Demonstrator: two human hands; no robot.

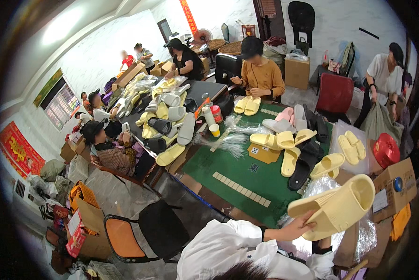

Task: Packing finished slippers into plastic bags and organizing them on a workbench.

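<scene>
A pair of pale yellow slide slippers [340, 210] is held up over the near right of the table, one slipper overlapping the other. My left hand [297, 227] is closed around the edge of the slippers, its arm in a white sleeve. Only a small part of my right hand [325, 242] shows below them; its fingers are hidden behind the slippers. Crinkled clear plastic wrap [320, 186] lies just beyond the slippers. More yellow, grey, pink and black slides, such as a yellow slide [291, 161] and a black slide [302, 172], lie farther across the table.
The green mat [209, 172] carries rows of pale tiles and clear plastic strips [230, 142]. A second dark table [198, 88] bears heaped slippers. Cardboard boxes [396, 182] and a red cap [385, 149] stand right. An orange-backed chair [125, 235] is left. Several people work around the tables.
</scene>
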